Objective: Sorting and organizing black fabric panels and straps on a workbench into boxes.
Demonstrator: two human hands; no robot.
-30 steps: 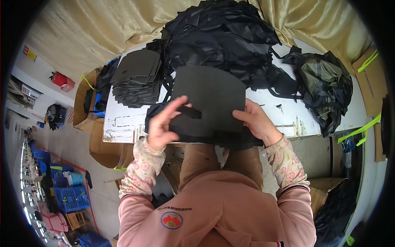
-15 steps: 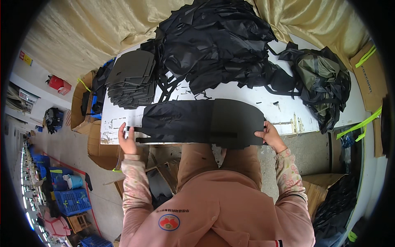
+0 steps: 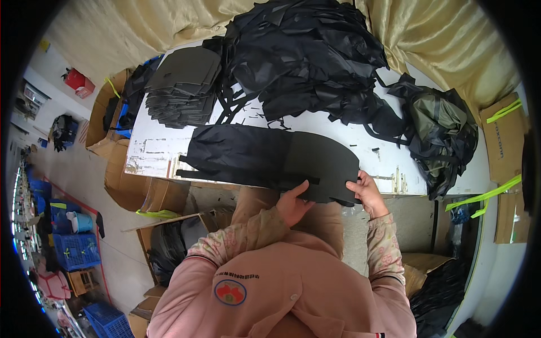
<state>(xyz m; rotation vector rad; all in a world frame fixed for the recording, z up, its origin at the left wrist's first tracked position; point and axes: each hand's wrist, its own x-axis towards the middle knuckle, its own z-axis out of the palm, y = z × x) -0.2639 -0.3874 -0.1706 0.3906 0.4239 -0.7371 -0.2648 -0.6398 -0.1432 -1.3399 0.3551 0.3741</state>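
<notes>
A black fabric sleeve (image 3: 236,151) lies across the near edge of the table, with a dark grey foam panel (image 3: 324,160) with a rounded end at its right. From the sleeve's lower left, a black strap runs along the near side. My right hand (image 3: 366,196) pinches the foam panel's right end, thumb on top. At the near edge, close to where fabric and foam meet, my left hand (image 3: 294,205) is closed on the panel with its thumb above; its other fingers are partly hidden underneath.
A stack of grey foam panels (image 3: 183,84) stands at the back left. Behind the work rises a big heap of black fabric pieces (image 3: 304,56). An olive and black bundle (image 3: 439,124) sits on the right. Cardboard boxes (image 3: 127,174) flank the white table (image 3: 152,152).
My left hand has left the sleeve's left end and moved right to the panel's near edge. My right hand keeps its hold on the foam's right end.
</notes>
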